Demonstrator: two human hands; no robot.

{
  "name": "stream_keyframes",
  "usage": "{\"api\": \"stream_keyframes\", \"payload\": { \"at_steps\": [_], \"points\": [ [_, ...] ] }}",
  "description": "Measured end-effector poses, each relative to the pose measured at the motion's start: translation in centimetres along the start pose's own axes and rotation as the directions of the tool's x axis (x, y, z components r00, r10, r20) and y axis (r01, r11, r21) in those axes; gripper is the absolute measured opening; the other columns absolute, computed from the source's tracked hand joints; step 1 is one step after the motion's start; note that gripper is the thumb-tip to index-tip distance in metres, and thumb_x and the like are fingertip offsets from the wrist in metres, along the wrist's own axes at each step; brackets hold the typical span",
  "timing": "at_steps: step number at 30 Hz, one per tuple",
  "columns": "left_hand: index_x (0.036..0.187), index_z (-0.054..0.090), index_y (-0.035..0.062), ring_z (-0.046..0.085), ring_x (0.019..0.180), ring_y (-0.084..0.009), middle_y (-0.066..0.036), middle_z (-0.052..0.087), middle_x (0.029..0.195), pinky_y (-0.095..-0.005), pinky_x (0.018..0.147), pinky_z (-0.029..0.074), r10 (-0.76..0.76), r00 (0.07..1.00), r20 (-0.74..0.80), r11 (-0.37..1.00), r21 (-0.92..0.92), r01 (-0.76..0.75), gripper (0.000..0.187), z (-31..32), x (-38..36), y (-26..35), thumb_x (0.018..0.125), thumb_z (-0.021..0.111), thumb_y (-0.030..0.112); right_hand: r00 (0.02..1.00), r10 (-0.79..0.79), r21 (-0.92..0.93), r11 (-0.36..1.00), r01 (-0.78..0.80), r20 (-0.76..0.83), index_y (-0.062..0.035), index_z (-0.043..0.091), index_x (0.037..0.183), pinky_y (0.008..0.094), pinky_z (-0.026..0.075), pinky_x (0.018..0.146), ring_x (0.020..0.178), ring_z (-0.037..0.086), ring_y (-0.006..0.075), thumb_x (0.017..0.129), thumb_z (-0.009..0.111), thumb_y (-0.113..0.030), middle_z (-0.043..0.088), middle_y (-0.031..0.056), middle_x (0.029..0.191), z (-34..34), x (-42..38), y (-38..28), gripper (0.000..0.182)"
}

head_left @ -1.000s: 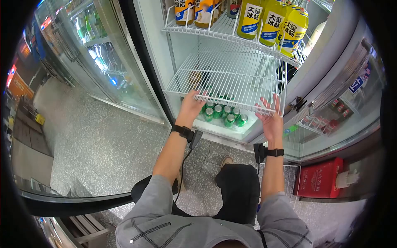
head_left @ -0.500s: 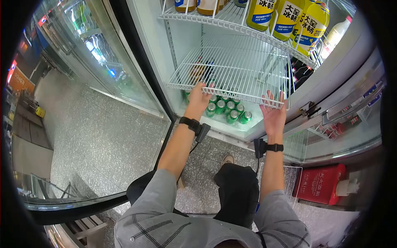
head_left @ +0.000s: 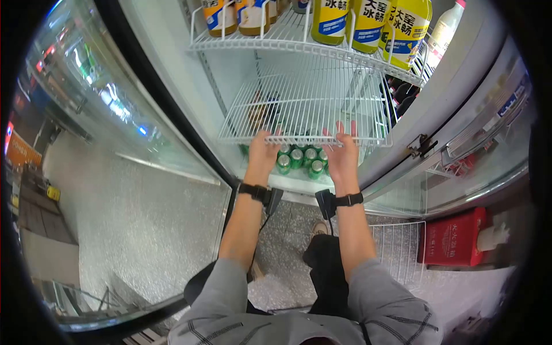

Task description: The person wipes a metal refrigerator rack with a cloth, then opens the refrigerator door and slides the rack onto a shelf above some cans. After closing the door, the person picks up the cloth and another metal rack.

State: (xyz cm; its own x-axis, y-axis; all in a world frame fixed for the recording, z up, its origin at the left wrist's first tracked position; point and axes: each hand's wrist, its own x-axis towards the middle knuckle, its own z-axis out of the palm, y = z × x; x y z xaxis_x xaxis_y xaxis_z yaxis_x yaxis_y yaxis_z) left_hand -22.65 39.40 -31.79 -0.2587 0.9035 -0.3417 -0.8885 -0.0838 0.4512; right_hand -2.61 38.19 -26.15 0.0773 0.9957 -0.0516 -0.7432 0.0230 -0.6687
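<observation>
A white wire shelf (head_left: 305,103) spans the inside of a glass-door fridge, with nothing standing on it. My left hand (head_left: 261,158) is closed on its front rail, left of the middle, thumb on top and fingers partly hidden by the wires. Further right, my right hand (head_left: 343,156) grips the same rail from below, its fingertips showing up through the wires. Green drink cans (head_left: 296,158) stand on the fridge floor beneath the shelf, just behind my hands.
An upper wire shelf (head_left: 310,47) bears yellow bottles (head_left: 368,29) and orange bottles (head_left: 253,17). Open glass doors flank me; the right one has a latch (head_left: 418,145). A red box (head_left: 454,237) and a white wire rack (head_left: 397,247) are low at right.
My right hand has moved left along the shelf's front rail, nearer my left hand. My left hand keeps its hold. The view has shifted slightly to the right.
</observation>
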Motion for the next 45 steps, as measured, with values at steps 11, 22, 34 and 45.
{"api": "stream_keyframes", "payload": {
  "at_steps": [11,22,34,45],
  "points": [
    [0.098,0.052,0.0006,0.059,0.096,-0.0233,-0.012,0.055,0.099,-0.0377,0.083,0.052,0.044,0.993,0.106,0.996,0.072,-0.052,0.018,5.2,4.4,0.1,0.082,0.06,0.005,0.994,-0.078,0.044,0.996,0.082,-0.075,-0.0108,0.018,0.151,0.0578,0.043,0.102,0.122,0.047,0.0434,0.08,0.063,-0.016,0.032,0.0181,0.145,1.2,6.6,-0.6,0.084],
    [0.109,0.043,-0.0021,0.061,0.094,-0.0261,-0.013,0.055,0.1,-0.0414,0.086,0.052,0.063,0.995,-0.075,0.967,0.249,-0.043,0.033,2.4,6.7,-2.6,0.083,0.061,0.006,0.997,0.047,0.172,0.984,-0.035,-0.062,-0.0179,0.013,0.154,0.0581,0.039,0.106,0.125,0.045,0.0428,0.083,0.057,-0.015,0.037,0.0152,0.143,-4.8,7.2,2.6,0.084],
    [0.107,0.045,-0.0051,0.062,0.103,-0.0274,-0.016,0.052,0.113,-0.0415,0.087,0.049,0.089,0.987,-0.137,0.949,0.313,-0.042,0.035,-0.3,6.4,-4.5,0.081,0.065,0.007,0.981,0.169,0.305,0.943,-0.134,-0.093,-0.0163,0.022,0.149,0.059,0.031,0.111,0.134,0.039,0.0431,0.08,0.06,-0.013,0.037,0.0128,0.148,-7.9,5.9,4.2,0.079],
    [0.113,0.033,-0.0032,0.059,0.101,-0.0253,-0.017,0.051,0.111,-0.0411,0.084,0.052,0.087,0.994,-0.069,0.932,0.357,-0.057,0.049,-2.5,7.2,-5.7,0.081,0.069,0.01,0.958,0.27,0.339,0.914,-0.225,-0.092,-0.0098,0.018,0.144,0.0626,0.029,0.11,0.13,0.043,0.0434,0.082,0.061,-0.005,0.04,0.0144,0.143,-10.0,6.7,4.1,0.076]
  ]
}}
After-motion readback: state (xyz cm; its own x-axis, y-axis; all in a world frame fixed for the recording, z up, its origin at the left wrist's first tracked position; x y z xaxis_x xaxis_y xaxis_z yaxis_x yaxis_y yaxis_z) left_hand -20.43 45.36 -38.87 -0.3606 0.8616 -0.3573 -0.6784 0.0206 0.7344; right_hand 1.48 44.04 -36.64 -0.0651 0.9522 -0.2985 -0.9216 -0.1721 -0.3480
